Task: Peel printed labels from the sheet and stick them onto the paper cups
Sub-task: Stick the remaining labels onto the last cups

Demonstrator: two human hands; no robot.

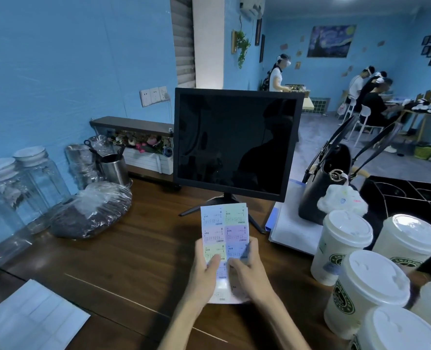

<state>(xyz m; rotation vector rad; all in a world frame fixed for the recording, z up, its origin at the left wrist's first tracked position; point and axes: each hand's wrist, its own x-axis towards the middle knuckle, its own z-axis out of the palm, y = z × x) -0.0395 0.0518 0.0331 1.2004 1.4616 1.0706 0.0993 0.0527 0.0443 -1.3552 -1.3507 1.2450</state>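
I hold a label sheet upright over the wooden counter, its pastel printed labels in two columns. My left hand grips the sheet's lower left, thumb on its face. My right hand holds the lower right, its fingers pinching at a bluish label near the sheet's right edge. Several white lidded paper cups with green logos stand at the right: one nearest the sheet, another in front of it, a third behind.
A dark monitor stands right behind the sheet. Glass jars and a plastic-wrapped bag sit at the left, a used backing sheet at lower left. A black handbag on white papers lies right of the monitor.
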